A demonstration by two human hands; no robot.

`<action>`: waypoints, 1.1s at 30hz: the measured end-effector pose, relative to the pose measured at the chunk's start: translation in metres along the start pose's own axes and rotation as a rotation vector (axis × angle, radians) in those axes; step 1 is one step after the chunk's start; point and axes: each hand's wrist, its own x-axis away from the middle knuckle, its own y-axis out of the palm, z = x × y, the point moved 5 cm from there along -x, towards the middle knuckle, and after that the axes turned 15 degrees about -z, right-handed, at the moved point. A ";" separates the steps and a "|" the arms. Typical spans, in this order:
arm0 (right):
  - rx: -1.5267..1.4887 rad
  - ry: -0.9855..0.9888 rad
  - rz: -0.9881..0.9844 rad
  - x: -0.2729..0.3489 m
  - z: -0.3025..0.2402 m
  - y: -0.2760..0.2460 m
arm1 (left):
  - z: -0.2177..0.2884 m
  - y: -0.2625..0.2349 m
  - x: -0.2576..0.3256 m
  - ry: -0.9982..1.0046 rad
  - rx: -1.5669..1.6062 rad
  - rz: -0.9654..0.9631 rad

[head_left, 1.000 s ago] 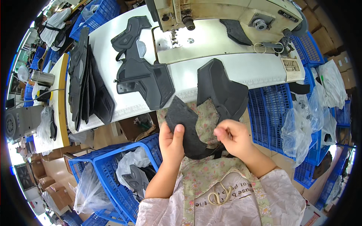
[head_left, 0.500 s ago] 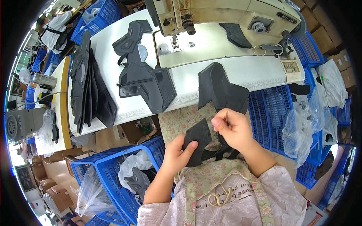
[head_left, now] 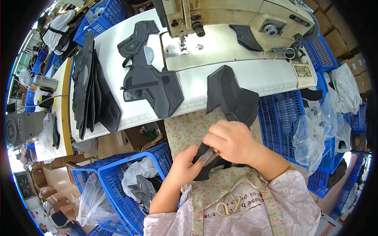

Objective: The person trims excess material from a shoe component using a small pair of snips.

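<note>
Over my lap, my left hand grips a small black fabric piece between thumb and fingers. My right hand is closed at the upper right edge of the same piece, its fingertips pinched together there. A greyish strip shows between the two hands; whether it is the piece's folded underside or a separate thing, I cannot tell. Beyond my right hand, a larger black panel hangs partly over the table's front edge. A floral apron spreads under the hands.
A sewing machine stands on the white table, with a small dark piece on its bed. Left of it lie a zippered black panel and a stack of black panels. Blue crates flank me on both sides.
My right hand has come down and left onto the black piece. The piece, flat toward me before, is now tilted and bent between both hands.
</note>
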 end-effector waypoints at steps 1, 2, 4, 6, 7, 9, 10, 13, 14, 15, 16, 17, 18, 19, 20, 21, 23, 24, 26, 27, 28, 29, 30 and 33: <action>0.013 0.017 0.059 0.000 0.003 -0.002 | -0.001 -0.002 0.002 -0.025 0.011 -0.008; -0.044 0.058 0.136 0.000 0.008 -0.009 | -0.002 -0.003 0.005 -0.028 0.011 -0.001; -0.224 0.173 0.128 0.001 0.016 -0.013 | -0.012 -0.007 0.011 -0.068 0.105 0.045; -0.505 0.351 0.085 0.000 0.024 -0.010 | -0.018 -0.010 0.015 -0.071 0.107 0.059; -0.508 0.344 0.083 -0.003 0.023 -0.005 | -0.021 -0.012 0.017 -0.070 0.109 0.064; -0.644 0.377 0.057 -0.010 0.026 0.013 | -0.026 -0.018 0.025 -0.068 0.191 0.117; -0.646 0.366 0.029 -0.016 0.021 0.017 | -0.031 -0.023 0.030 -0.061 0.275 0.162; -0.619 0.264 -0.095 -0.036 0.006 0.035 | -0.061 -0.042 0.061 -0.092 0.623 0.358; -0.621 0.246 -0.171 -0.045 0.002 0.044 | -0.066 -0.051 0.073 -0.070 0.694 0.490; -0.636 0.226 -0.214 -0.056 -0.007 0.049 | -0.072 -0.059 0.088 -0.049 0.761 0.628; -0.619 0.189 -0.257 -0.067 -0.013 0.061 | -0.082 -0.067 0.102 -0.019 0.831 0.751; -0.602 0.153 -0.299 -0.078 -0.016 0.075 | -0.086 -0.073 0.112 -0.021 0.842 0.883; -0.611 0.138 -0.302 -0.089 -0.021 0.087 | -0.105 -0.075 0.129 -0.014 0.977 0.897; -0.700 0.133 -0.304 -0.101 -0.025 0.097 | -0.118 -0.077 0.139 -0.001 1.114 0.906; -0.789 0.129 -0.305 -0.108 -0.027 0.105 | -0.126 -0.076 0.142 0.015 1.165 0.926; -0.794 0.111 -0.316 -0.114 -0.029 0.112 | -0.129 -0.075 0.142 0.032 1.219 0.957; -0.843 0.067 -0.304 -0.118 -0.031 0.119 | -0.122 -0.073 0.137 -0.052 1.078 1.126; -0.893 0.117 -0.358 -0.114 -0.033 0.117 | -0.123 -0.074 0.132 0.002 1.068 1.104; -0.941 0.162 -0.449 -0.110 -0.041 0.109 | -0.114 -0.072 0.123 0.081 1.062 1.077; -0.984 0.226 -0.520 -0.105 -0.041 0.110 | -0.107 -0.070 0.115 0.082 1.069 1.080; -1.001 0.185 -0.521 -0.101 -0.043 0.113 | -0.099 -0.069 0.106 0.122 1.069 1.055; -0.998 0.189 -0.527 -0.095 -0.043 0.112 | -0.092 -0.070 0.099 0.162 1.067 1.030; -0.989 0.128 -0.522 -0.092 -0.047 0.107 | -0.086 -0.072 0.093 0.199 1.062 0.984; -0.918 0.043 -0.510 -0.081 -0.052 0.100 | -0.077 -0.075 0.079 0.242 0.980 0.906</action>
